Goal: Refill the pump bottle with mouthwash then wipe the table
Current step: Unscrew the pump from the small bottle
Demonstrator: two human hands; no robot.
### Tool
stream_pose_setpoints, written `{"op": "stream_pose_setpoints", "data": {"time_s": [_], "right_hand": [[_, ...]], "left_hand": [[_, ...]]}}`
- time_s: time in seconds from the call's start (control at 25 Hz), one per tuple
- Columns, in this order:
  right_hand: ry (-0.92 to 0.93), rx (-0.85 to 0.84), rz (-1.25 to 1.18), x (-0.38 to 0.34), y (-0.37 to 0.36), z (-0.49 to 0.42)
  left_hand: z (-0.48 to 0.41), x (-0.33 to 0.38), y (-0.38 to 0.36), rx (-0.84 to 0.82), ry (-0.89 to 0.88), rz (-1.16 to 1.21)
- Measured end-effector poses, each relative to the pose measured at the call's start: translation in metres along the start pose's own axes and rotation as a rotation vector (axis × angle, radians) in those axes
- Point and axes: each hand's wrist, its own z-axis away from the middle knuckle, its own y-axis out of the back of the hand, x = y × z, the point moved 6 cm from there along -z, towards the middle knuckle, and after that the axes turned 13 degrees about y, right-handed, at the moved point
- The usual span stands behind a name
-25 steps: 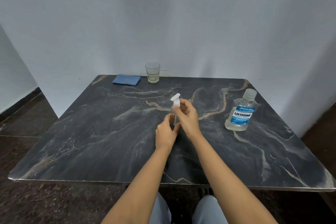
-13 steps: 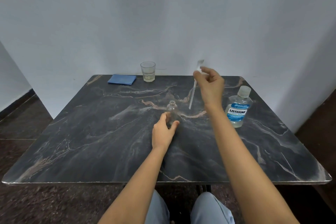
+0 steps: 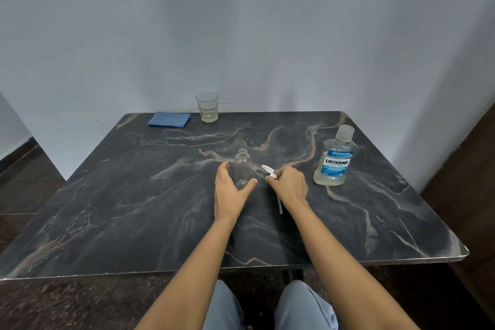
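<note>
On the dark marble table (image 3: 134,222) you had one uncapped, clear pump bottle (image 3: 242,167) standing at the centre, your left hand (image 3: 231,190) curled loosely around its base, thumb and fingers touching the glass. Your right hand (image 3: 289,186), just beside it at 3 o'clock, pinched the one white pump head (image 3: 268,170) in its grip, the tube trailing under the wrist. Further toward 3 o'clock stood one capped mouthwash bottle (image 3: 336,161). At 11 o'clock lay one folded blue cloth (image 3: 169,119), with one glass (image 3: 207,106) beside it.
</note>
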Motion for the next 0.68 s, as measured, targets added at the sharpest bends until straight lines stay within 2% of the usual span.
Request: {"op": "stream_pose_setpoints", "data": {"time_s": [0.16, 0.28, 0.36, 0.44, 0.48, 0.56, 0.68], "right_hand": [[0.065, 0.032, -0.012, -0.006, 0.011, 0.004], [0.206, 0.244, -0.111, -0.020, 0.061, 0.016], [0.297, 0.485, -0.104, -0.028, 0.112, 0.028], [0.326, 0.704, 0.090, -0.029, 0.160, 0.036], [0.301, 0.744, 0.207, -0.024, 0.177, 0.034], [0.166, 0.638, 0.346, -0.005, 0.193, 0.017], [0.059, 0.350, 0.344, 0.020, 0.194, -0.013]], "left_hand": [[0.011, 0.012, 0.013, 0.172, -0.062, 0.126], [0.033, 0.033, 0.017, 0.308, -0.204, 0.217], [0.048, 0.056, 0.006, 0.291, -0.353, 0.237], [0.058, 0.079, -0.018, 0.159, -0.421, 0.227], [0.060, 0.087, -0.035, 0.057, -0.394, 0.213], [0.062, 0.098, -0.074, -0.164, -0.276, 0.163], [0.058, 0.107, -0.120, -0.359, -0.138, 0.059]]}}
